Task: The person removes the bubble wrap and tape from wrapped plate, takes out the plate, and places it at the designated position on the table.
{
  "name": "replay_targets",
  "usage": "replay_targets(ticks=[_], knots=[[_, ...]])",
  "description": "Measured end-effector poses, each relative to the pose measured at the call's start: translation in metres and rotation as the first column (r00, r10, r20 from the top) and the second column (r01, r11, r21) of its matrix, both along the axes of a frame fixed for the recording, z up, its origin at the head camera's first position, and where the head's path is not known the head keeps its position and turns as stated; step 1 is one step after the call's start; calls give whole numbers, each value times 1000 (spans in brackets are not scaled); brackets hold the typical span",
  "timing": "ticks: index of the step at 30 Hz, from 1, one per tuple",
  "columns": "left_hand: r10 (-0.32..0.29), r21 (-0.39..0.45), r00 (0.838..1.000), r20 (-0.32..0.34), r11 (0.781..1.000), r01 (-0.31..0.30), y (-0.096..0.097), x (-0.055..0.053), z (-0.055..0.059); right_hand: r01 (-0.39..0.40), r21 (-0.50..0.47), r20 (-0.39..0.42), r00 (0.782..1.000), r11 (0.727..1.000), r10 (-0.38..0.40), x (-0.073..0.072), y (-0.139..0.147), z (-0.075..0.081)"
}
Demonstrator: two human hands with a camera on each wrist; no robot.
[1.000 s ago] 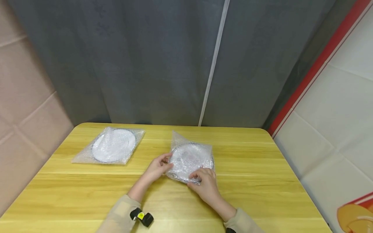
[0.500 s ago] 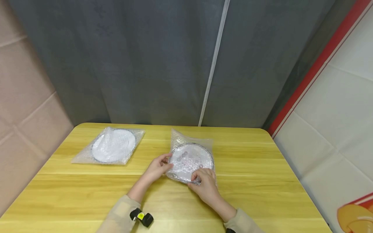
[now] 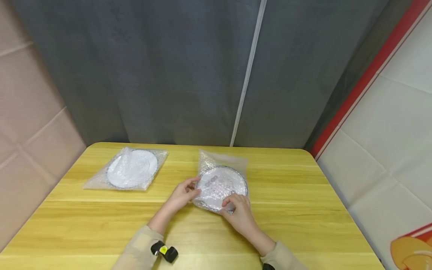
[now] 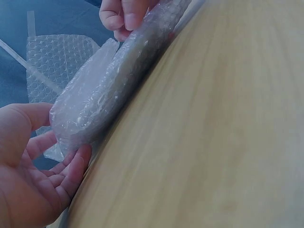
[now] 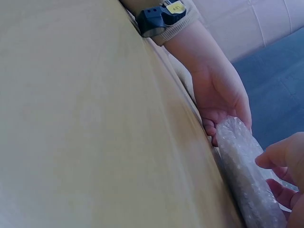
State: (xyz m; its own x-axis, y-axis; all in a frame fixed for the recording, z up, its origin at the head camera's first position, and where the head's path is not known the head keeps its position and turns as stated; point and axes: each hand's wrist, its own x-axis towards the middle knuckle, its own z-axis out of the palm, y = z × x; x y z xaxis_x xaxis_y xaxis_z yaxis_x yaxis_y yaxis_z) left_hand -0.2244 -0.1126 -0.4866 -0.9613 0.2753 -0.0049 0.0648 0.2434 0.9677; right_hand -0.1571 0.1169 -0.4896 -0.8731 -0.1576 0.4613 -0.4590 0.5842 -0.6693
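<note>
A round white plate [image 3: 216,187] with a dark patterned rim lies flat in a clear bubble wrap bag [image 3: 219,159] at the middle of the wooden table. My left hand [image 3: 182,194] holds the bag's left edge, thumb on top and fingers low along the side, as the left wrist view shows. Over the near right edge is my right hand [image 3: 239,213], its thumb and curled index finger pinching at the bubble wrap. In the right wrist view its fingertips [image 5: 268,159] come right up to the wrapped edge. The plate's underside is hidden.
A second bubble-wrapped plate [image 3: 131,168] lies at the table's back left. Behind the table [image 3: 287,180] hangs a dark grey curtain [image 3: 168,75]; pale cloth walls flank both sides. A black wrist camera [image 3: 164,251] sits on the left sleeve.
The bubble wrap over the plate has flattened toward the back, and the rim and printed pattern show more clearly. My right fingers have shifted slightly at the near edge; my left hand stays put.
</note>
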Motion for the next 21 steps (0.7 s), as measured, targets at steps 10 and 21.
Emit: replay_targets(ticks=[10, 21], knots=[[13, 5, 1000, -11, 1000, -13, -1, 0, 0, -9, -42, 114, 993, 999, 14, -4, 13, 10], [19, 39, 1000, -13, 999, -19, -2, -1, 0, 19, 11, 129, 991, 1000, -20, -11, 22, 13]])
